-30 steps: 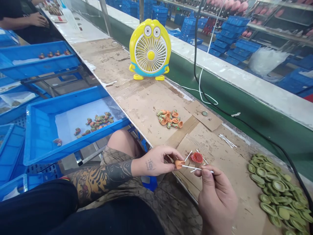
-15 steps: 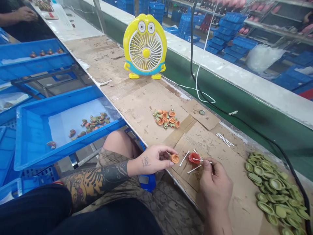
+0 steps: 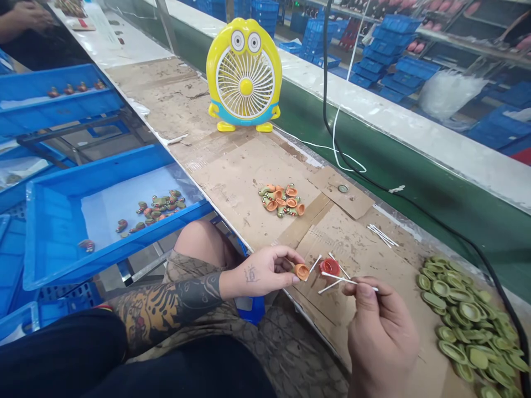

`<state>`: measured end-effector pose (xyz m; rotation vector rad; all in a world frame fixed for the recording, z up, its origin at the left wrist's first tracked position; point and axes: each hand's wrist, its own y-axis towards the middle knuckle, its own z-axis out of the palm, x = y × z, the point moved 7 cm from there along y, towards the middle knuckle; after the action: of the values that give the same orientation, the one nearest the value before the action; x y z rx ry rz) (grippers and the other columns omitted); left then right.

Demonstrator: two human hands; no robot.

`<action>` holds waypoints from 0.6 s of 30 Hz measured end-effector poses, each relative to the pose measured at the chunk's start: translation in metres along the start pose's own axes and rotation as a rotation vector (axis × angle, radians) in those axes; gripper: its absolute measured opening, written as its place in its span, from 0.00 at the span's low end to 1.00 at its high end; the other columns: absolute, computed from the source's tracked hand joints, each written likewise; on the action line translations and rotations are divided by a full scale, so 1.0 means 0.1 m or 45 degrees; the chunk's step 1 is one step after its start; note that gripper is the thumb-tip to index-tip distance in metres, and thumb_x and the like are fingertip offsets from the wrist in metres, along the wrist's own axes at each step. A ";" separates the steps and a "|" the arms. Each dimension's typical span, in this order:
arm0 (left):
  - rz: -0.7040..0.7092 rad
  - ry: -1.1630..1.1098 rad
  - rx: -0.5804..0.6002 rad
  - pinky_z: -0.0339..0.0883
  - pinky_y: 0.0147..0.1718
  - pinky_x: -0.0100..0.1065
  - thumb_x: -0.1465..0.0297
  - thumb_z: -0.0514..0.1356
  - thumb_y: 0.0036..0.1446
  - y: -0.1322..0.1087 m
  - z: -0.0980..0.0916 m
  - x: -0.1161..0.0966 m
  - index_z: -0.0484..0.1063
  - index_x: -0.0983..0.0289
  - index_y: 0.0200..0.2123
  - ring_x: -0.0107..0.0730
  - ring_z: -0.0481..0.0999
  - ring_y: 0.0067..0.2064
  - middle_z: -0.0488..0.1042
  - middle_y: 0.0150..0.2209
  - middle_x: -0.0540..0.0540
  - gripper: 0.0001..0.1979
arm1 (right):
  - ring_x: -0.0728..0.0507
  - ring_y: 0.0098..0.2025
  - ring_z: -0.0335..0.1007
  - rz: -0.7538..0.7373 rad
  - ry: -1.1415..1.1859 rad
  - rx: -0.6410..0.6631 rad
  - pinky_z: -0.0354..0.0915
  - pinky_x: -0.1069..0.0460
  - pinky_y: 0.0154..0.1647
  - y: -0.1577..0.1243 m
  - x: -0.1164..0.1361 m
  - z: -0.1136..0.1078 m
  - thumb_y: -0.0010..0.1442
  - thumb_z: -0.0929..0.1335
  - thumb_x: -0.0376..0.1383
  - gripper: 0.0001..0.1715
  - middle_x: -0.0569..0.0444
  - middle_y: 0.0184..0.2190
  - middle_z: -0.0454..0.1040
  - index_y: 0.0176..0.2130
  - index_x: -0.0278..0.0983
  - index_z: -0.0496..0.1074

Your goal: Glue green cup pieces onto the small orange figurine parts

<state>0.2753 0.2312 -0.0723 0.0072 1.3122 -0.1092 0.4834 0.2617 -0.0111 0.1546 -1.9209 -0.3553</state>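
Note:
My left hand point(image 3: 265, 271) pinches a small orange cup-shaped piece point(image 3: 301, 271) between thumb and fingers. My right hand point(image 3: 381, 337) holds a white cotton swab point(image 3: 348, 281) by its far end, with its tip close to the orange piece but apart from it. A red paint cap point(image 3: 331, 267) sits on the cardboard between my hands, with loose swabs point(image 3: 329, 286) around it. A pile of orange pieces point(image 3: 281, 200) lies farther up the cardboard. Several green oval pieces point(image 3: 468, 331) lie heaped to my right.
A blue tray point(image 3: 116, 204) of painted pieces stands left of the bench, beyond my knee. Other blue trays lie farther left. A yellow toy-shaped fan point(image 3: 244, 72) stands on the bench. A black cable point(image 3: 431, 221) runs along its far side. A co-worker's hands point(image 3: 25, 16) show at top left.
The swab has come out of the red cap and now points at the orange piece. My right hand has moved right and nearer me. The orange piece has turned slightly in my left hand.

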 end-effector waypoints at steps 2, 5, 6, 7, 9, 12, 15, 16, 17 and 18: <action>-0.002 -0.004 0.000 0.67 0.38 0.34 0.69 0.70 0.52 0.00 0.01 -0.01 0.75 0.66 0.46 0.30 0.74 0.36 0.76 0.36 0.54 0.18 | 0.44 0.34 0.74 -0.010 0.045 0.084 0.68 0.50 0.40 -0.06 0.04 0.06 0.65 0.71 0.49 0.17 0.54 0.31 0.77 0.39 0.37 0.76; 0.006 -0.020 0.011 0.67 0.38 0.34 0.69 0.70 0.52 -0.01 0.03 -0.03 0.75 0.66 0.46 0.30 0.74 0.36 0.76 0.36 0.54 0.18 | 0.45 0.34 0.75 -0.055 0.050 0.174 0.69 0.51 0.40 -0.12 0.05 0.12 0.66 0.71 0.47 0.15 0.54 0.31 0.77 0.40 0.37 0.77; 0.007 -0.023 0.017 0.67 0.38 0.34 0.69 0.70 0.53 -0.01 0.04 -0.03 0.75 0.66 0.46 0.30 0.74 0.36 0.76 0.36 0.54 0.17 | 0.45 0.34 0.75 -0.069 0.053 0.189 0.69 0.51 0.39 -0.13 0.04 0.14 0.66 0.71 0.47 0.15 0.54 0.31 0.77 0.40 0.38 0.77; 0.007 -0.025 0.019 0.68 0.38 0.34 0.69 0.70 0.53 -0.01 0.04 -0.04 0.75 0.66 0.46 0.30 0.74 0.36 0.76 0.36 0.54 0.17 | 0.45 0.34 0.75 -0.079 0.049 0.203 0.69 0.51 0.39 -0.13 0.04 0.15 0.66 0.71 0.47 0.15 0.54 0.31 0.78 0.40 0.38 0.77; 0.004 -0.026 0.016 0.68 0.38 0.34 0.70 0.70 0.52 -0.02 0.05 -0.05 0.75 0.66 0.45 0.30 0.74 0.35 0.76 0.36 0.54 0.17 | 0.45 0.34 0.75 -0.086 0.032 0.226 0.69 0.51 0.38 -0.13 0.02 0.17 0.67 0.70 0.47 0.15 0.54 0.31 0.78 0.40 0.38 0.77; 0.001 -0.036 0.002 0.68 0.39 0.34 0.71 0.70 0.52 -0.03 0.04 -0.06 0.76 0.67 0.44 0.30 0.74 0.36 0.77 0.36 0.54 0.16 | 0.46 0.33 0.75 -0.109 -0.004 0.231 0.69 0.52 0.38 -0.12 0.03 0.19 0.67 0.70 0.46 0.14 0.55 0.31 0.78 0.40 0.38 0.76; -0.002 -0.053 0.007 0.68 0.39 0.34 0.71 0.71 0.51 -0.03 0.05 -0.06 0.77 0.67 0.44 0.29 0.74 0.36 0.77 0.36 0.55 0.16 | 0.46 0.33 0.75 -0.143 -0.034 0.214 0.69 0.53 0.38 -0.11 0.05 0.18 0.68 0.69 0.46 0.14 0.55 0.31 0.78 0.40 0.38 0.76; -0.006 -0.057 0.014 0.68 0.39 0.34 0.71 0.71 0.51 -0.04 0.05 -0.07 0.77 0.67 0.44 0.29 0.74 0.36 0.78 0.37 0.55 0.17 | 0.46 0.33 0.75 -0.151 -0.049 0.207 0.69 0.53 0.38 -0.11 0.06 0.17 0.68 0.69 0.46 0.14 0.55 0.31 0.78 0.40 0.38 0.76; -0.010 -0.060 0.021 0.68 0.40 0.34 0.71 0.71 0.51 -0.04 0.06 -0.07 0.77 0.67 0.45 0.29 0.75 0.36 0.78 0.37 0.55 0.17 | 0.46 0.34 0.75 -0.152 -0.066 0.202 0.68 0.53 0.38 -0.11 0.06 0.17 0.68 0.69 0.46 0.15 0.55 0.31 0.78 0.40 0.38 0.77; -0.012 -0.067 0.028 0.68 0.40 0.34 0.70 0.72 0.51 -0.04 0.06 -0.07 0.77 0.67 0.45 0.29 0.75 0.36 0.78 0.37 0.55 0.17 | 0.46 0.34 0.75 -0.153 -0.082 0.198 0.68 0.53 0.39 -0.12 0.06 0.17 0.68 0.69 0.46 0.14 0.55 0.31 0.78 0.40 0.38 0.77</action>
<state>0.2790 0.2274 -0.0633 0.0169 1.2582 -0.1311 0.4650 0.2520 -0.0148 0.3666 -2.0083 -0.2936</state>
